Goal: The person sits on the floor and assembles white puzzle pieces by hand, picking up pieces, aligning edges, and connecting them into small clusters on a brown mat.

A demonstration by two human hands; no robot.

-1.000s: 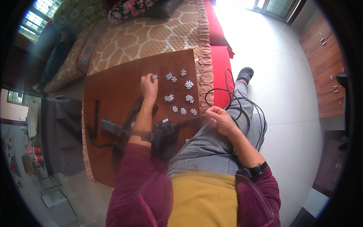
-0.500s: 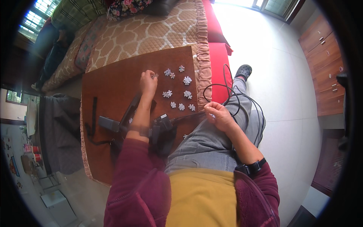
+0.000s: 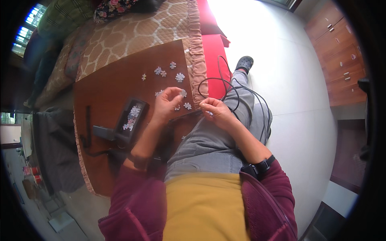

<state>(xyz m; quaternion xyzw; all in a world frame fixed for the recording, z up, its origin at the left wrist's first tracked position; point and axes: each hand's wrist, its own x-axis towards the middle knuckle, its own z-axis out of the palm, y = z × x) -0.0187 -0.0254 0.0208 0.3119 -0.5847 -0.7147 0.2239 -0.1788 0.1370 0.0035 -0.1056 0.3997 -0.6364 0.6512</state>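
Note:
My left hand [image 3: 168,103] is over the brown board, thumb and forefinger closed at a joined clump of pale jigsaw pieces [image 3: 183,92]. Whether the clump is lifted off the board I cannot tell. Above my thigh, my right hand [image 3: 218,112] is pinched, with a small pale jigsaw piece [image 3: 209,113] showing under its fingers. Past the left hand lie a single piece [image 3: 144,77], a clump [image 3: 179,77] and another piece [image 3: 173,65]. A loose piece [image 3: 187,106] sits nearer me. Some other pieces are partly hidden by the left hand.
A black box [image 3: 140,114] of loose jigsaw pieces stands left of my left forearm, beside a dark block-shaped object [image 3: 103,132]. The board [image 3: 108,88] rests by a patterned bed cover [image 3: 140,36]. A black cable [image 3: 237,90] loops over my leg.
My left hand has come back toward me and right, to the clump. A single piece now lies where that hand was. The box of pieces has come into sight. The view has shifted slightly.

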